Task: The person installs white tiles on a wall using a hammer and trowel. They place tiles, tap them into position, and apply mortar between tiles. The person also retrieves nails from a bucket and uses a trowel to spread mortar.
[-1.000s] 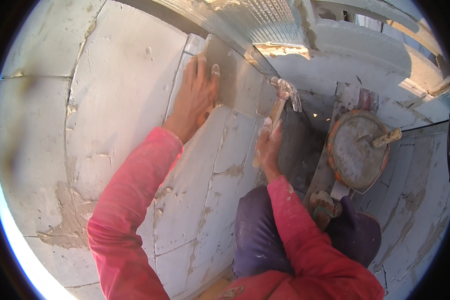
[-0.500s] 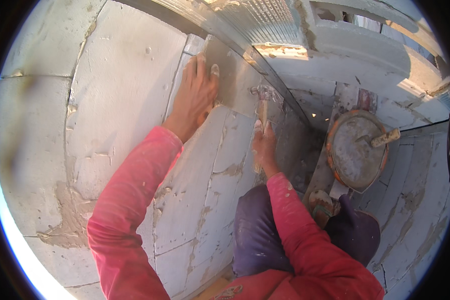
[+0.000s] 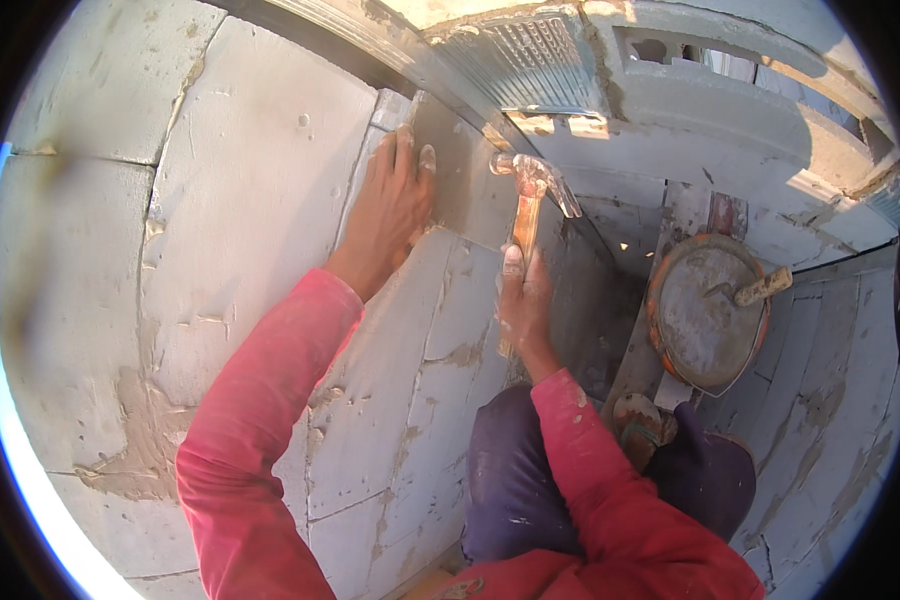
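Note:
My left hand (image 3: 390, 210) lies flat, fingers spread, against a small grey block piece (image 3: 460, 170) set at the top of a white block wall (image 3: 250, 210). My right hand (image 3: 525, 300) is closed around the wooden handle of a claw hammer (image 3: 528, 195). The hammer's metal head sits against the right edge of that block piece, just right of my left fingertips. Both sleeves are pinkish red and dusted with mortar.
A round orange pan of grey mortar (image 3: 705, 310) with a trowel (image 3: 755, 290) in it rests on a plank to the right. My knees in dark trousers (image 3: 515, 480) and a sandalled foot (image 3: 640, 425) are below. Grey hollow blocks (image 3: 690, 90) run along the top.
The hammer swung left: from raised to the right of the block piece, its head came in against the piece's edge. My left hand stayed pressed on the piece.

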Demonstrator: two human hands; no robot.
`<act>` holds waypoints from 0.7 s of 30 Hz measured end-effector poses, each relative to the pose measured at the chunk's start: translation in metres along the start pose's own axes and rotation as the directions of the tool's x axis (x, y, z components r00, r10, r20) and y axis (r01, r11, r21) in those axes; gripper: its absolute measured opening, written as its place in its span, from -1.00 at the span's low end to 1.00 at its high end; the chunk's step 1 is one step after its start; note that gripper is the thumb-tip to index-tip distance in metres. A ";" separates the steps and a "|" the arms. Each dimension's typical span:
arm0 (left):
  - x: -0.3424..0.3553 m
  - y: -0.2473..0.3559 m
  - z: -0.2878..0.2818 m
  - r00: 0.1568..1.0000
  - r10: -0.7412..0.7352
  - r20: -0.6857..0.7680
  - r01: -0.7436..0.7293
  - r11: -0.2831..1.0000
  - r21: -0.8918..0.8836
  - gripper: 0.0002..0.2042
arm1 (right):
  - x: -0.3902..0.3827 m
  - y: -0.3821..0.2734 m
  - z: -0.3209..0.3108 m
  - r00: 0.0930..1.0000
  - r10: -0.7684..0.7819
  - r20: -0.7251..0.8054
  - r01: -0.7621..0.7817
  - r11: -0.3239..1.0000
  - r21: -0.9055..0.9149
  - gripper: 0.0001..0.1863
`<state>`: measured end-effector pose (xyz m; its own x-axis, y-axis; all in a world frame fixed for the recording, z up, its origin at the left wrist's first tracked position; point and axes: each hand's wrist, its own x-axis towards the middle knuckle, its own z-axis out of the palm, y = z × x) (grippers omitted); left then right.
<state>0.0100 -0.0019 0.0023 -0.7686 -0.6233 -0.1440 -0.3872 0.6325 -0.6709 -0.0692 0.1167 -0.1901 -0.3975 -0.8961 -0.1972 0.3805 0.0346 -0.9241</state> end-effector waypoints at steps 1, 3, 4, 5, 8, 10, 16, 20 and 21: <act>0.002 0.001 -0.005 1.000 0.014 0.004 -0.014 0.999 0.031 -0.26 | -0.002 -0.015 -0.003 1.000 0.001 0.005 -0.001 0.997 0.071 -0.61; 0.005 0.001 -0.008 1.000 0.028 0.011 -0.028 0.998 0.055 -0.27 | -0.002 -0.034 -0.004 0.993 -0.112 -0.027 0.115 0.967 0.226 -0.64; 0.006 0.001 -0.007 1.000 0.028 0.013 -0.029 0.999 0.045 -0.27 | -0.002 -0.031 -0.002 0.990 -0.138 -0.030 0.141 0.970 0.199 -0.65; 0.007 0.002 -0.008 0.999 0.030 0.017 -0.030 0.999 0.036 -0.27 | -0.002 -0.026 0.002 0.986 -0.162 -0.031 0.165 0.971 0.173 -0.66; 0.007 0.002 -0.012 0.999 0.038 -0.026 -0.037 0.998 0.057 -0.36 | 0.005 -0.016 0.001 0.949 -0.314 -0.022 0.311 0.946 -0.096 -0.68; 0.006 0.002 -0.011 0.999 0.038 -0.016 -0.036 0.996 0.078 -0.37 | 0.002 -0.014 -0.002 0.946 -0.323 -0.030 0.316 0.937 -0.149 -0.69; 0.010 0.003 -0.014 0.999 0.044 -0.017 -0.043 0.997 0.061 -0.37 | -0.005 -0.028 0.006 0.946 -0.285 -0.154 0.321 0.888 0.329 -0.73; 0.005 -0.002 -0.006 1.000 0.013 -0.026 -0.014 0.999 -0.049 -0.27 | -0.010 -0.027 -0.003 0.972 -0.232 0.037 0.235 0.964 -0.126 -0.68; 0.006 -0.003 -0.006 1.000 0.015 -0.019 -0.016 0.999 -0.050 -0.27 | -0.007 -0.026 -0.007 0.980 -0.174 0.098 0.192 0.957 -0.217 -0.67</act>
<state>0.0035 -0.0045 0.0074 -0.7837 -0.6050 -0.1405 -0.3998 0.6645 -0.6314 -0.0820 0.1255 -0.1665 -0.3742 -0.9274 -0.0003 0.1064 -0.0426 -0.9934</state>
